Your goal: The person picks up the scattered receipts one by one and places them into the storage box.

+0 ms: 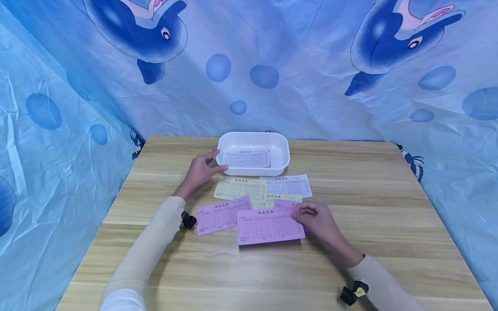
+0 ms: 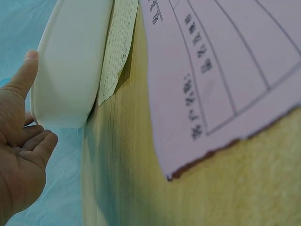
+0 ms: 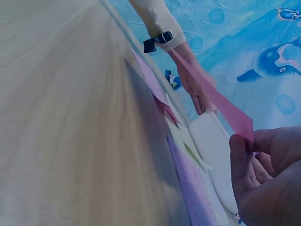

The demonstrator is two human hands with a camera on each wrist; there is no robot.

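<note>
My left hand (image 1: 198, 172) grips the left end of a white plastic tub (image 1: 285, 152), thumb at the near rim and fingers along the side. Inside the tub lies a white printed form slip (image 1: 247, 160). Between thumb and fingers, my right hand (image 1: 320, 222) pinches the right edge of a pink form slip (image 1: 268, 228). In the right wrist view this pink slip (image 3: 225, 108) is raised above the table. Under and around it lie another pink slip (image 1: 221, 214) to the left, a partly covered pink slip (image 1: 282, 203), yellow slips (image 1: 238, 188) and a white slip (image 1: 292, 185).
All of this is on a wood-grain table (image 1: 350, 181). A blue curtain (image 1: 303, 108) with dolphin prints hangs behind and on both sides. The loose slips overlap one another just in front of the tub. Black wrist cameras (image 1: 189, 220) are strapped to both sleeves.
</note>
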